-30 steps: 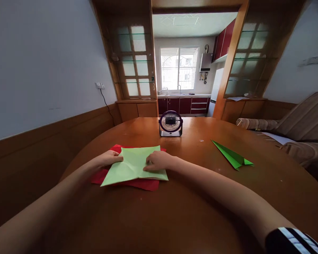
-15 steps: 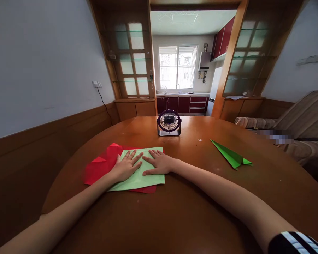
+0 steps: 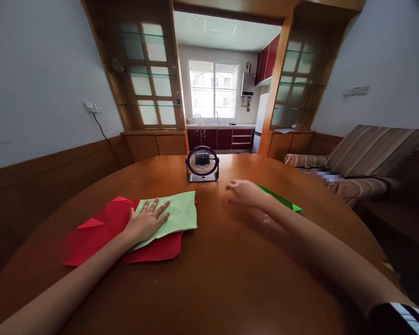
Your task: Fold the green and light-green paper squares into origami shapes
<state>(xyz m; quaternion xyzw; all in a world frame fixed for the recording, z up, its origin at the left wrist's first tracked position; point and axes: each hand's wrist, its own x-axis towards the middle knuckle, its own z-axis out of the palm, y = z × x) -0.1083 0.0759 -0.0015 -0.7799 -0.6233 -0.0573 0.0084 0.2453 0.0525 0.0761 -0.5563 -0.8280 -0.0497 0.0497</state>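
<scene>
My left hand [image 3: 147, 223] lies flat with spread fingers on a light green sheet of paper [image 3: 178, 211]. Under that sheet are red sheets of paper [image 3: 157, 250], which stick out to the left and toward me; one has folded corners. Off the paper, my right hand [image 3: 246, 192] hovers over the table to the right of the fan. Motion smears its bent fingers, and no object shows in them. A folded bright green paper plane [image 3: 279, 199] rests just beyond my right wrist, partly hidden by the hand and forearm.
A small purple desk fan [image 3: 202, 163] stands on the wooden table [image 3: 209, 279], beyond the papers. To the right, past the table's rounded edge, is a striped armchair [image 3: 363, 153]. A socket with a plugged-in cable [image 3: 103, 132] is on the left wall.
My right hand has lifted off the light green paper and moved right, near the paper plane. My left hand stays on the sheet. The whole view has turned slightly to the right.
</scene>
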